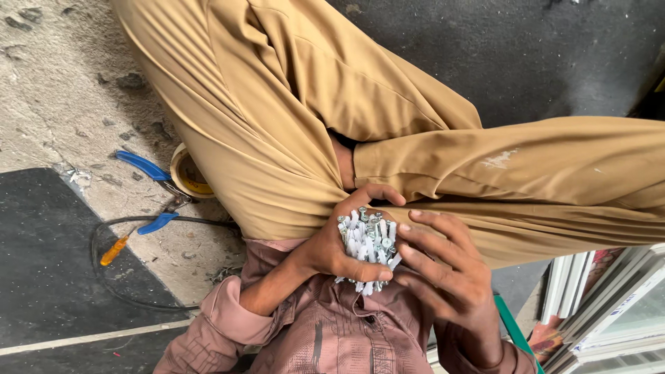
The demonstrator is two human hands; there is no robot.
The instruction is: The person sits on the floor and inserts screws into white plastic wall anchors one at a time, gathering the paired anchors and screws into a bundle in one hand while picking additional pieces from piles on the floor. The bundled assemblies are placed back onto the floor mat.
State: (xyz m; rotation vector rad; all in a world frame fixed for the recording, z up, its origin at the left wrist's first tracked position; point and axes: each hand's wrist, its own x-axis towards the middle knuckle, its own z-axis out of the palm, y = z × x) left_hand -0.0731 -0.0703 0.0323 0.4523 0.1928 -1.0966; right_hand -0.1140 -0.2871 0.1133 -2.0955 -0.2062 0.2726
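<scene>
My left hand (332,242) is curled around a bundle of white plastic wall plugs with metal screws (367,242), held upright in front of my crossed legs in tan trousers (312,104). Against the right side of the bundle rests my right hand (443,270), its fingertips touching the screw heads and plugs. Both forearms come up from the bottom of the view in brownish-pink sleeves (228,318).
On the concrete floor at left lie blue-handled pliers (149,170), an orange-handled screwdriver (113,251), a black cable loop (104,277) and a roll of tape (187,173). White window frames (609,305) are stacked at lower right. A black mat (41,263) covers the lower left.
</scene>
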